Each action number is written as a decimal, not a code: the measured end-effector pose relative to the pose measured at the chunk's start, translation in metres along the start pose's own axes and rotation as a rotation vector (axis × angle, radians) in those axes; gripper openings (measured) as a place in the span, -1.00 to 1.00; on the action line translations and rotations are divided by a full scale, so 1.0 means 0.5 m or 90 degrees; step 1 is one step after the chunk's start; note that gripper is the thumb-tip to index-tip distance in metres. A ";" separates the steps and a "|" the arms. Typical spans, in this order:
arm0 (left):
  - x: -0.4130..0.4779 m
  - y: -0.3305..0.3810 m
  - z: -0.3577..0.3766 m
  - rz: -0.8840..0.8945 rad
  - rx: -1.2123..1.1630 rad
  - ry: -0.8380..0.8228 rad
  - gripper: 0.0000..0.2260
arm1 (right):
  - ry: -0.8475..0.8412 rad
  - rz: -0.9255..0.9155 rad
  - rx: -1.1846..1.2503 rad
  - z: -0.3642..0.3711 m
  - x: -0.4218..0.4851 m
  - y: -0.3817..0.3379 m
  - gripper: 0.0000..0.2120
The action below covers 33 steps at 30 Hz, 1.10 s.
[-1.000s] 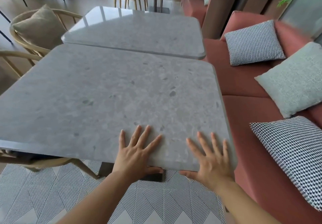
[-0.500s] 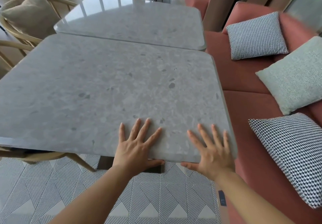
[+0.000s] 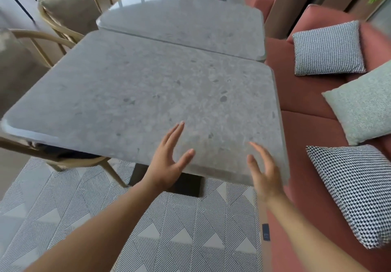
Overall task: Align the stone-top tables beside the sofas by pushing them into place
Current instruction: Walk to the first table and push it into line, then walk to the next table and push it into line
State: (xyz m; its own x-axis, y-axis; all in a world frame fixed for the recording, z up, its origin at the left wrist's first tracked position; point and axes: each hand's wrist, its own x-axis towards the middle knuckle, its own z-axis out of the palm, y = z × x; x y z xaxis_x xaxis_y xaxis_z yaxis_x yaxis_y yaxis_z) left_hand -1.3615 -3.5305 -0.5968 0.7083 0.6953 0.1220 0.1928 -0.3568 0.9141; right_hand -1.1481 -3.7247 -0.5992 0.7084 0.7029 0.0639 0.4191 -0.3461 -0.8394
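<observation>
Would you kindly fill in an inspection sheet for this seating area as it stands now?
Surface: grey speckled stone top of the near table, glossy, slightly blurred.
Job's things: near table sits edge to edge with the far grey stone-top table; its sofa-side edge looks to jut slightly past the far one's.
Clutter: nothing seen.
Hands: left hand and right hand open at the near edge; contact unclear.
Cables: nothing seen.
Surroundings: terracotta sofa with houndstooth cushions and a pale green cushion on the right; wooden chairs on the left; striped rug below.
</observation>
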 end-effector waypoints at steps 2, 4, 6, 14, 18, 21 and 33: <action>-0.026 0.054 -0.039 -0.004 -0.094 0.072 -0.38 | 0.006 -0.016 0.111 0.019 -0.006 -0.099 -0.18; -0.060 0.116 -0.110 -0.012 -0.174 0.143 -0.47 | -0.019 -0.059 0.161 0.048 -0.009 -0.225 -0.26; -0.090 0.171 -0.184 -0.006 -0.197 0.208 -0.51 | -0.034 -0.092 0.199 0.075 -0.011 -0.344 -0.36; -0.324 0.308 -0.657 0.067 -0.120 0.460 -0.55 | -0.239 -0.273 0.312 0.298 -0.140 -0.853 -0.49; -0.512 0.352 -0.922 0.098 -0.048 0.578 -0.44 | -0.315 -0.368 0.377 0.464 -0.270 -1.109 -0.53; -0.674 0.370 -1.117 0.096 0.041 0.650 -0.41 | -0.371 -0.370 0.480 0.599 -0.396 -1.295 -0.59; -1.351 0.396 -1.687 -0.018 0.321 0.954 -0.40 | -0.720 -0.480 0.594 1.137 -0.937 -1.865 -0.46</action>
State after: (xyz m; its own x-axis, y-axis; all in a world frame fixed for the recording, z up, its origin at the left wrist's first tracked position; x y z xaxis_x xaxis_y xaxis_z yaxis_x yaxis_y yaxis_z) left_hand -2.3745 -3.5446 -0.1722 -0.5267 0.5566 0.6425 0.6063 -0.2838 0.7428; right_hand -2.1936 -3.3783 -0.1535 -0.4073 0.7419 0.5326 -0.3057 0.4387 -0.8450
